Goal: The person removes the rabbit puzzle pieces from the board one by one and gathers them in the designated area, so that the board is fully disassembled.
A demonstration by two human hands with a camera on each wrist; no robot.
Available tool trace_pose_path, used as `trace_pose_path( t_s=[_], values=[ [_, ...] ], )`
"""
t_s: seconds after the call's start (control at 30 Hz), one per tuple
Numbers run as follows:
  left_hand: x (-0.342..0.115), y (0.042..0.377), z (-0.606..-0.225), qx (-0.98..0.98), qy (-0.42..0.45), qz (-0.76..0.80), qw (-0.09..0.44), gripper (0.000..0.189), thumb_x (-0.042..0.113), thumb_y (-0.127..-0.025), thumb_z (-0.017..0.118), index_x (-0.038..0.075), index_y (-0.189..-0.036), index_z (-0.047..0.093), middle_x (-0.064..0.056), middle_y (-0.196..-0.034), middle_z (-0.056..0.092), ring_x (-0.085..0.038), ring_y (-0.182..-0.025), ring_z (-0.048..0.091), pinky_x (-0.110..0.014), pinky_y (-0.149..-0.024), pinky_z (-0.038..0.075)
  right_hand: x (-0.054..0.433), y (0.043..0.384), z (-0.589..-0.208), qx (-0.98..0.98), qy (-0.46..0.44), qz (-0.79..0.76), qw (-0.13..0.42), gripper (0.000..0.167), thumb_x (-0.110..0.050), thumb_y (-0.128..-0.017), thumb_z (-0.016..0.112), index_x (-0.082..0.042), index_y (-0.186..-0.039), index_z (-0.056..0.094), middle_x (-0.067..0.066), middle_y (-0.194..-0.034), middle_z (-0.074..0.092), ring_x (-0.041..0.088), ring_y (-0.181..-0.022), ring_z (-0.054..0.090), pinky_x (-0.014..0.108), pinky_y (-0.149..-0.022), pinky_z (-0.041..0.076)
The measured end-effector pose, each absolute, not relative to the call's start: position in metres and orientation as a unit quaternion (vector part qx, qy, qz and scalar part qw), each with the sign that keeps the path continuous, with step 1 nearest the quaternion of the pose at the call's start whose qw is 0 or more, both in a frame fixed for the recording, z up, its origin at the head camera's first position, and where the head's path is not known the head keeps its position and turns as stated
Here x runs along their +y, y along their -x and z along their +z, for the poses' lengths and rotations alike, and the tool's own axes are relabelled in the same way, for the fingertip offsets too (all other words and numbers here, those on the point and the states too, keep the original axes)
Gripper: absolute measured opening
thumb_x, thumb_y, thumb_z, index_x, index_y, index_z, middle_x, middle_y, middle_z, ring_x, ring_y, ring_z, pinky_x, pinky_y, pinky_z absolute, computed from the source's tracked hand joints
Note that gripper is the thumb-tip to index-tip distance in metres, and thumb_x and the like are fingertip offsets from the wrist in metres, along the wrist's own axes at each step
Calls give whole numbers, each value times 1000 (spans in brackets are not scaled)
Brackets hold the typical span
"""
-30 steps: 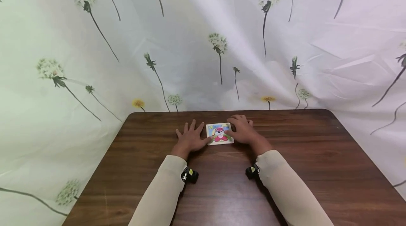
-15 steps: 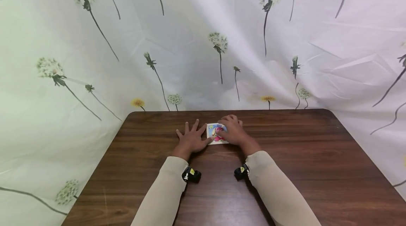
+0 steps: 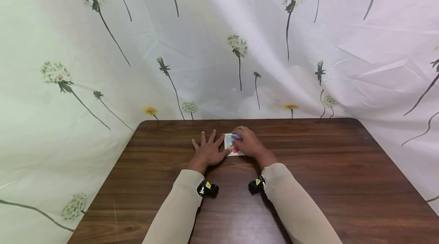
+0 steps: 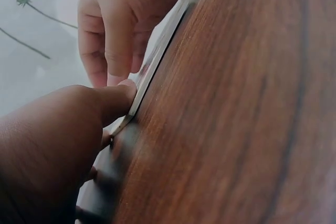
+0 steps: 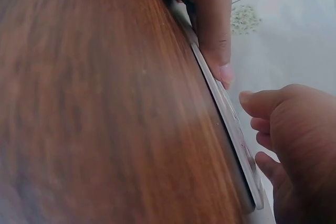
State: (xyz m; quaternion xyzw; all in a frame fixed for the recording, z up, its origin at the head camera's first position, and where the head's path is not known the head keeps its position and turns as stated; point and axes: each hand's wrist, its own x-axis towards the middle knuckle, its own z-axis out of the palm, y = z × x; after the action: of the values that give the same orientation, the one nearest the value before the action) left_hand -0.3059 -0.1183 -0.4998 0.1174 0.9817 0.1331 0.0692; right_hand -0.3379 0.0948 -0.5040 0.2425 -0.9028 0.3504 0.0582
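A small flat board [image 3: 228, 141] with a white border and a bright cartoon animal picture lies near the table's far edge. My left hand [image 3: 209, 153] rests on the table at its left with fingers spread; the thumb presses on the board's near left corner. Over the board's right part is my right hand [image 3: 252, 145], fingers bent loosely downward, covering that side of the picture. In the right wrist view the right hand [image 5: 299, 135] has its thumb apart from the other fingers, and nothing shows between them. The board's thin pale edge [image 5: 231, 124] lies flat on the tabletop.
The brown wood-grain table [image 3: 154, 206] reaches toward me and to both sides. Behind it hangs a pale cloth [image 3: 205, 65] printed with dandelions, close to the table's far edge. A black wrist camera [image 3: 208, 189] sits on the left wrist, another [image 3: 255, 185] on the right.
My right hand has slid left over the board and now covers more of the picture. The left hand and the board have stayed nearly in place.
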Motion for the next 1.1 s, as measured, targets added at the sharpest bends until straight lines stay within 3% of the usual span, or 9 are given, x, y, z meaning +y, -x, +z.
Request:
trace_pose_path(
  t_s=[0.6,1.1],
  values=[
    [-119,306,-505,980,-126,144,61,76,74,-108,42,37,-174,30,-9,-186,9,-55,-169,-6,-89,-122,-5,94,338,-512,-909,-226,349,21,38,-18,-105,74,0,-138,70,22,-148,61,42,-141,53,61,-119,45],
    [-121,301,-501,979,-130,145,57,74,72,-109,43,37,-173,32,-12,-186,13,-58,-168,-2,-90,-122,-2,86,337,-509,-924,-194,329,-22,37,-23,-108,70,-10,-143,67,20,-160,50,45,-153,40,69,-126,31]
  ],
)
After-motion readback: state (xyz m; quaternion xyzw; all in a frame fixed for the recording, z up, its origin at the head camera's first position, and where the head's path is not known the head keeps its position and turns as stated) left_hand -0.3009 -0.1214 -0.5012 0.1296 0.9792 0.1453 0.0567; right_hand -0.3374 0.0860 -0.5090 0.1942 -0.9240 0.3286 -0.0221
